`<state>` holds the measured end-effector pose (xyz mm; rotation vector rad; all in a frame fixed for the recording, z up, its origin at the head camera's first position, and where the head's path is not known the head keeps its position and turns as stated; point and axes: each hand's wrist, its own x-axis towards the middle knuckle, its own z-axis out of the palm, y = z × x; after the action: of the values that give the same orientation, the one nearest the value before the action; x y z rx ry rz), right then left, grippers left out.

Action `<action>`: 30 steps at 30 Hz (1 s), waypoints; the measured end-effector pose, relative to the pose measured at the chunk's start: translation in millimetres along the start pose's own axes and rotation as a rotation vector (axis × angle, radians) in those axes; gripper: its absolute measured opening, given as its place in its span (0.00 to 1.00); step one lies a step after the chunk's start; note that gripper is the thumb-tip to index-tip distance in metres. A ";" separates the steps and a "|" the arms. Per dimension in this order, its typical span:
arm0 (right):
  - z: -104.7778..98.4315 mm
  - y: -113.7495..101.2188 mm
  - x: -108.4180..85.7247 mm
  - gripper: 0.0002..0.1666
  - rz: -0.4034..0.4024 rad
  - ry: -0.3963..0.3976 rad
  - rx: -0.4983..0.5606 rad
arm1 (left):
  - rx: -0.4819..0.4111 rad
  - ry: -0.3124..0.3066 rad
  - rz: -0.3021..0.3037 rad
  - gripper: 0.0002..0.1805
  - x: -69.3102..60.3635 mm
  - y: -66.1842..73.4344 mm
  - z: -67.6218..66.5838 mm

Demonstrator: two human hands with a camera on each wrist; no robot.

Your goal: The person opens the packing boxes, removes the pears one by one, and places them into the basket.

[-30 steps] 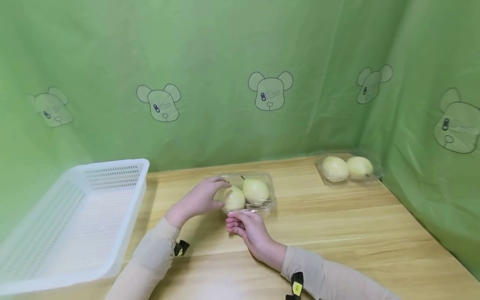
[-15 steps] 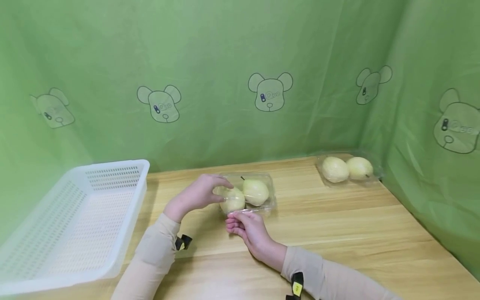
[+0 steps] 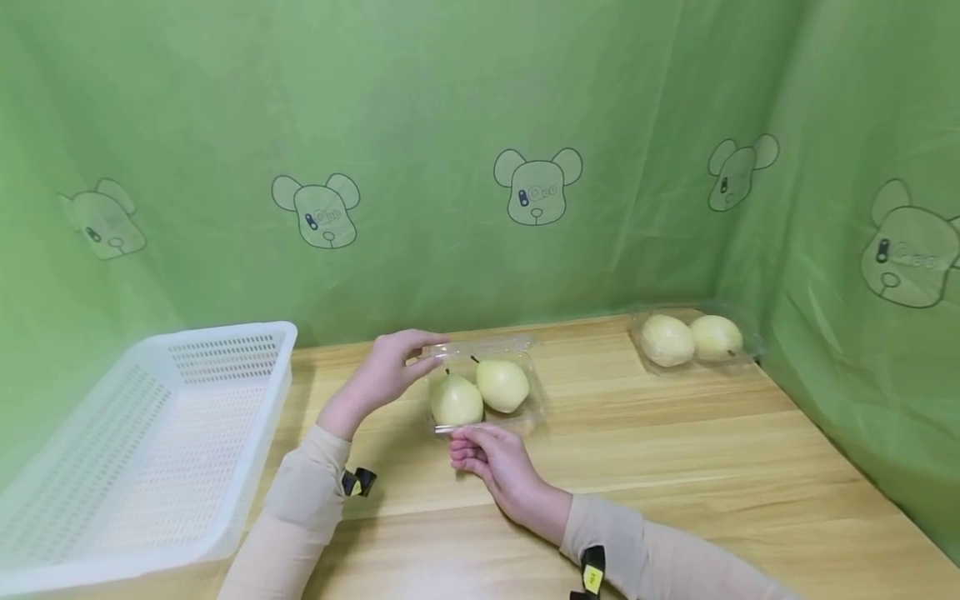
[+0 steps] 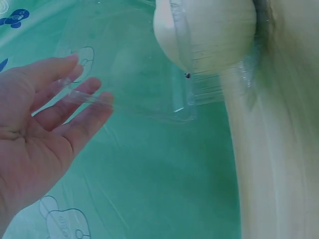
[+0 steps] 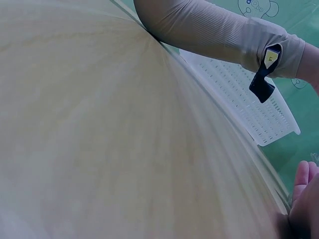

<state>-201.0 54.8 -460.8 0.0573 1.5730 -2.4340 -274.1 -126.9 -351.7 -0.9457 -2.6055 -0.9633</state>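
A clear plastic clamshell box (image 3: 534,407) sits on the wooden table with two pale yellow pears in it, the left pear (image 3: 457,402) and the right pear (image 3: 503,385). Its lid (image 3: 491,345) stands raised at the back. My left hand (image 3: 384,372) holds the lid's edge between thumb and fingers; the left wrist view shows the transparent lid (image 4: 134,84) tilted up, apart from the pears. At the box's front edge, my right hand (image 3: 513,473) pinches the rim between thumb and curled fingers. Only part of a hand (image 5: 305,191) shows in the right wrist view.
A white perforated plastic basket (image 3: 288,375) stands on the left. Another clear box (image 3: 645,360) with two pears lies at the back right corner of the table (image 3: 675,467). Green curtains (image 3: 420,275) with printed bear heads enclose the back and sides.
The lid has come up from over the pears and swung toward the back. My left hand has moved back and slightly up with it. The right hand has stayed at the front rim.
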 end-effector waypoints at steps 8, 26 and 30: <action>-0.7 -0.4 -0.1 0.12 0.009 -0.016 0.007 | -0.148 0.084 -0.063 0.18 2.6 -10.4 9.5; -2.0 -0.8 0.4 0.11 0.021 -0.038 0.017 | -0.649 0.049 -0.329 0.29 3.0 -52.0 36.7; -2.1 -0.7 0.7 0.11 0.020 -0.039 0.015 | -0.733 0.041 -0.350 0.31 1.9 -58.6 40.6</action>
<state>-202.0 56.8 -461.2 0.0287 1.5305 -2.4170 -311.6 -133.9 -411.9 -0.5698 -2.4375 -2.0828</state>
